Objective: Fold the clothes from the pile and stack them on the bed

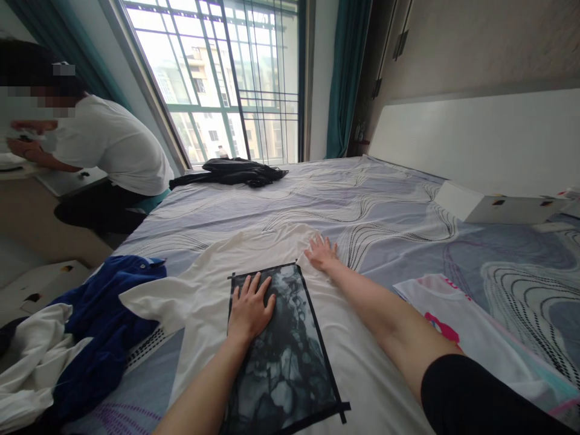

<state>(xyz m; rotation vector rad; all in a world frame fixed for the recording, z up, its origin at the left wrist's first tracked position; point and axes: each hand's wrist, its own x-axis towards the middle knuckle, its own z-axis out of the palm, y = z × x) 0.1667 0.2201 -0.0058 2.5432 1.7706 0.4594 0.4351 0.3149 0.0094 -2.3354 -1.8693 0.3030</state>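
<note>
A white T-shirt (pixel 203 302) lies spread on the bed in front of me, with a dark rectangular print (pixel 290 356) framed in black on it. My left hand (pixel 251 305) rests flat on the upper left of the print, fingers spread. Near the far right of the shirt, by its shoulder, my right hand (pixel 321 251) presses down with its fingers apart. One sleeve of the shirt sticks out to the left; my right forearm covers part of its right side.
Blue clothing (pixel 122 296) and white clothing (pixel 36 356) are heaped at left. A folded white garment with pink print (pixel 480 338) lies at right. Black clothing (pixel 231 171) sits at the bed's far edge, a white box (pixel 502 208) near the headboard. A person in white (pixel 118 145) sits at left.
</note>
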